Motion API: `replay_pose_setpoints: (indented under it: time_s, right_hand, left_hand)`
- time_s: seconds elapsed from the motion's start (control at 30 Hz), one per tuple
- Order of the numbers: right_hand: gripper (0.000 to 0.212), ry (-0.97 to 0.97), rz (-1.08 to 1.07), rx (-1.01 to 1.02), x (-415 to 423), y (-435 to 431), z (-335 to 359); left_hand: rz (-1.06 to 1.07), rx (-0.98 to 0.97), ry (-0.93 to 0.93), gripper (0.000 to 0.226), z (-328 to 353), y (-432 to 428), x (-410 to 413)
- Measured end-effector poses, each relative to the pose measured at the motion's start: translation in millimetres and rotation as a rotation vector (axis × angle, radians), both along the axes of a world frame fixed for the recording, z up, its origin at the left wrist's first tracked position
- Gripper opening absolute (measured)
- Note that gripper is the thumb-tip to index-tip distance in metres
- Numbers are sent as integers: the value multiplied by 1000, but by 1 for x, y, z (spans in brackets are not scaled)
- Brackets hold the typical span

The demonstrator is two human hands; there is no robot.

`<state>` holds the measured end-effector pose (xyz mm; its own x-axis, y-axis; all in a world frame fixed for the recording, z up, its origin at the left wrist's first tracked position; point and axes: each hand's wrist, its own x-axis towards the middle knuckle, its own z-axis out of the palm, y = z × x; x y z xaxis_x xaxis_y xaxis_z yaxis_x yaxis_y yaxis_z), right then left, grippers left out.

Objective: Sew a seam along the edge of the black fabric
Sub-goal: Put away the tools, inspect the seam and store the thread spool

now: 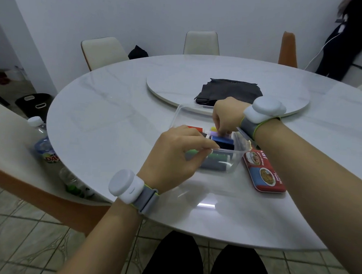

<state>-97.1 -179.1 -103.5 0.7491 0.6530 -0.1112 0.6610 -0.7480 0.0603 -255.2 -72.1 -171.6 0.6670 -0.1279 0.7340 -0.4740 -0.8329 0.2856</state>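
Observation:
The black fabric (229, 91) lies folded on the round turntable (168, 89) at the middle of the table, beyond both hands. In front of it stands a clear plastic box (235, 163) holding several coloured thread spools (222, 142). My left hand (174, 155) grips the box's near rim, thumb and fingers pinched on the edge. My right hand (227, 116) reaches down into the box from the far side, its fingertips among the spools; whether they hold one is hidden.
A red packet (264, 173) with food pictures lies right of the box. Water bottles (42, 143) rest on a chair seat at the left. Chairs ring the white marble table (113, 111). A person stands at the far right.

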Motion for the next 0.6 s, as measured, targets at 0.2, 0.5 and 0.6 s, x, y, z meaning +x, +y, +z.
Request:
replay_pose_setpoints:
  time_s: [0.2, 0.5, 0.6]
  right_hand:
    - [14, -52, 8, 451, 11, -26, 7]
    - [52, 419, -258, 1129, 14, -63, -51]
    - [42, 438, -250, 1173, 16, -62, -57]
  left_hand:
    - [-15, -25, -27, 13, -1, 0, 3]
    - [57, -276, -88, 17, 13, -1, 0]
    - [190, -546, -120, 16, 22, 17, 9]
